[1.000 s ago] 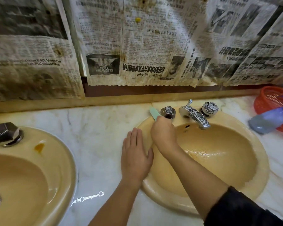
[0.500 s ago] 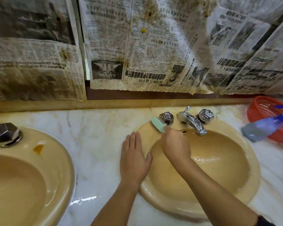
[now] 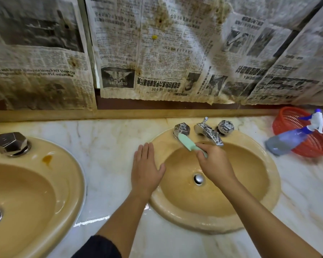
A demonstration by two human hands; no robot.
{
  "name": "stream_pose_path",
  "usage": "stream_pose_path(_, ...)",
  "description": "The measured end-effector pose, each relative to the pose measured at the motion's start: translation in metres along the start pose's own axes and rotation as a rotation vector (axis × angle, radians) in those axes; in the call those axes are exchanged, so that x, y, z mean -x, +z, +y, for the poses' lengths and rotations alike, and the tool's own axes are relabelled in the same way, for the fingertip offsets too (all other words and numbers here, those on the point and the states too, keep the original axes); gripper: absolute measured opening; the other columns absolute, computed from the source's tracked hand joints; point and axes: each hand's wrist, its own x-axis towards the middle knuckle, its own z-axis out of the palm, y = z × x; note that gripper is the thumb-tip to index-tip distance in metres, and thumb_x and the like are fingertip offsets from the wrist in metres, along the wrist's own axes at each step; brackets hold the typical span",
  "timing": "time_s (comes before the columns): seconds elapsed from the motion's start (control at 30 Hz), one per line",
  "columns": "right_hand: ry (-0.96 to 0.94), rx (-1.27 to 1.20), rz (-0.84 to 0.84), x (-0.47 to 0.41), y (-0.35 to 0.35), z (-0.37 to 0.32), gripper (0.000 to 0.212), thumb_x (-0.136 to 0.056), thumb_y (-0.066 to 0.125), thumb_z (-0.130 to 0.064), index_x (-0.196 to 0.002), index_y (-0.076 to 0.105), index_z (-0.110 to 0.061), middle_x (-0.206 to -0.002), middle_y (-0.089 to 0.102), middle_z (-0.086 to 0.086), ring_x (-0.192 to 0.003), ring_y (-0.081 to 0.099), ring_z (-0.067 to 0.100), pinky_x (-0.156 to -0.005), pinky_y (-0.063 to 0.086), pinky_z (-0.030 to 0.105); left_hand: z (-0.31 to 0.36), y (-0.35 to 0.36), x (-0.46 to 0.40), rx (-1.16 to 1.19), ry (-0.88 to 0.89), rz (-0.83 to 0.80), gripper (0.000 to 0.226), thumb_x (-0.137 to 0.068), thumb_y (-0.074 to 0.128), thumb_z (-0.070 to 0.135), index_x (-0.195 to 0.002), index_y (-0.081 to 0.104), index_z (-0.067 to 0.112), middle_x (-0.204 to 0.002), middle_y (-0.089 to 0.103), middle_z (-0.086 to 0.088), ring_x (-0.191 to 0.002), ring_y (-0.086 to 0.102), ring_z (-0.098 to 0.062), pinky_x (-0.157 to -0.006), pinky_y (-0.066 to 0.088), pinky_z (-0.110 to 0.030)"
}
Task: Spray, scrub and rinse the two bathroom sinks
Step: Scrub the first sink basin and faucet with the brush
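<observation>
One light, stiff scrub brush sits pinched by its handle in our right hand beside the faucet; our left hand lies flat on the worktop.

Stained, yellowed newspaper sheets hang across the back wall, overlapping one another, their lower edges curled and browned. Below them runs a dark reddish strip, possibly bare wall or a mirror's edge, then a plain wooden ledge. The white marble countertop has faint tan veins and a wet glint near its front; light is soft and even
</observation>
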Motion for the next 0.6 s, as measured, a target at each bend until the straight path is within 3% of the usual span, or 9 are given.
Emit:
stream_pose_path(0.13,0.089,-0.215,0.016,0.041,-0.022,0.027,0.029,-0.098,0.053,-0.020,-0.119,0.071,-0.027,-0.071,0.068,-0.005,-0.064,0.060,0.014,-0.054,0.041,0.028,0.009,-0.006,0.006,-0.080,0.004,-0.050,0.089,-0.086,0.021,0.059,-0.159,0.013,0.009,-0.166,0.018,-0.009,-0.153,0.010,-0.029,-0.126,0.005,-0.039)
stream_pose_path(0.3,0.264,-0.406,0.067,0.079,-0.038,0.083,0.027,-0.095,0.055,-0.016,-0.112,0.075,-0.022,-0.061,0.061,-0.012,-0.054,0.052,0.001,-0.051,0.039,0.014,0.033,-0.009,0.013,-0.126,-0.070,-0.051,0.069,-0.099,0.041,0.041,-0.158,0.020,0.012,-0.166,0.014,-0.014,-0.153,0.009,-0.031,-0.125,0.006,-0.044)
stream_pose_path(0.47,0.346,-0.492,0.086,0.108,-0.069,0.155,0.034,-0.093,0.050,-0.012,-0.113,0.073,-0.026,-0.067,0.063,-0.009,-0.058,0.053,0.003,-0.055,0.040,0.018,0.112,0.024,0.051,-0.086,-0.072,0.004,0.058,-0.095,0.049,0.033,-0.149,0.044,0.012,-0.158,0.035,-0.014,-0.147,0.026,-0.033,-0.122,0.013,-0.045)
stream_pose_path(0.6,0.346,-0.478,0.075,0.117,-0.101,0.221,0.038,-0.091,0.052,-0.013,-0.124,0.069,-0.023,-0.088,0.071,-0.007,-0.075,0.062,0.008,-0.059,0.042,0.016,0.191,0.070,0.087,0.056,-0.060,-0.036,0.040,-0.095,0.051,0.025,-0.132,0.060,0.012,-0.138,0.056,-0.009,-0.128,0.046,-0.030,-0.108,0.033,-0.039)
